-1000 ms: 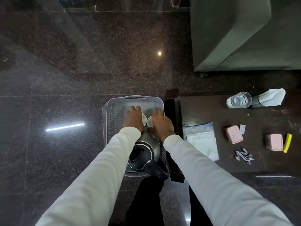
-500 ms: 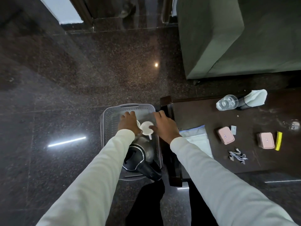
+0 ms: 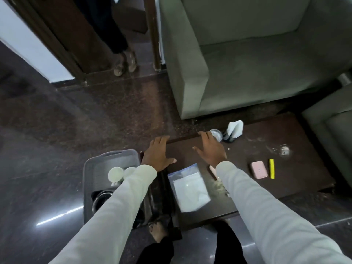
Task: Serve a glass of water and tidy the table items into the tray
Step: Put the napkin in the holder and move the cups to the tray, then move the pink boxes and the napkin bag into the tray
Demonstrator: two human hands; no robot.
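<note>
The dark table (image 3: 257, 164) is now reached over by both hands, which half a second ago were down in the grey tray (image 3: 106, 159) among the white cups (image 3: 115, 173); nothing is carried across. The tray is left on the floor behind the left wrist, with the cups and the kettle (image 3: 101, 199) inside it. The left hand (image 3: 158, 156) is held flat at the table's near corner, fingers straight and lightly spread. The right hand (image 3: 211, 149) is stretched forward, fingers extended and slightly apart, its fingertips just beside the glass (image 3: 217, 134). The glass is judged the next thing to be taken. The plastic bag (image 3: 190, 189) lies below both palms, between the sleeves; the pink box (image 3: 258, 169) and yellow strip (image 3: 272, 168) are well right of the right fingers, still untidied.
</note>
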